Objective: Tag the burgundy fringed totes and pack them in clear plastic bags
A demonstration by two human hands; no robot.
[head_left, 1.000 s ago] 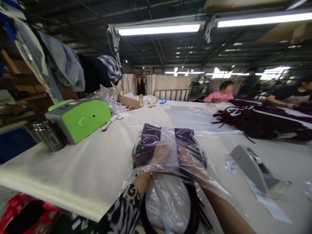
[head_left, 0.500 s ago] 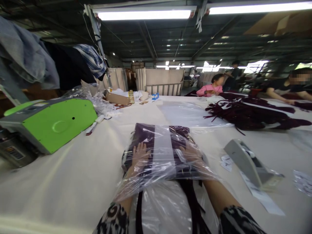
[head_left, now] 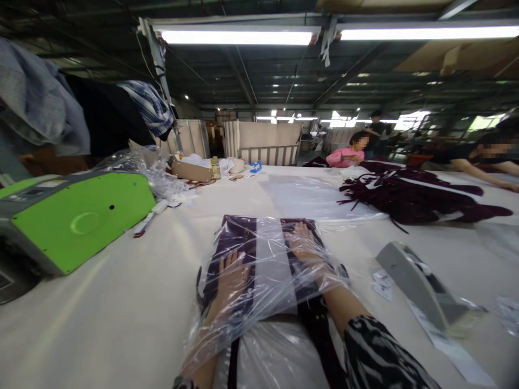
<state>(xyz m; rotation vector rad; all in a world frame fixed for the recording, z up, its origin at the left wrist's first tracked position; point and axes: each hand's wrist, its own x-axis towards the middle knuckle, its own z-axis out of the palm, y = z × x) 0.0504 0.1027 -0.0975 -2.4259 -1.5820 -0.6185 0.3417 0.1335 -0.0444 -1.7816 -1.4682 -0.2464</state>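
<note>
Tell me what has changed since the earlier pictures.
The left hand shifted left, off the white strip onto the dark bundle. The right hand moved forward, toward the bundle's far edge. Nothing new is visibly grasped. Both hands stay under the clear plastic; the green machine and grey tape dispenser stay on the table.

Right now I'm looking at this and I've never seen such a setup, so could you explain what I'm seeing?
There's no robot here. The view comes from a camera worn on a person's head, looking forward and down. The left hand and right hand are bare. Both rest open, under clear plastic, on a folded dark maroon cloth item with a pale strip down its middle; neither appears to grasp anything. The white table also carries a green and grey machine on the left, and a grey dispenser and dark maroon pile on the right.
</note>
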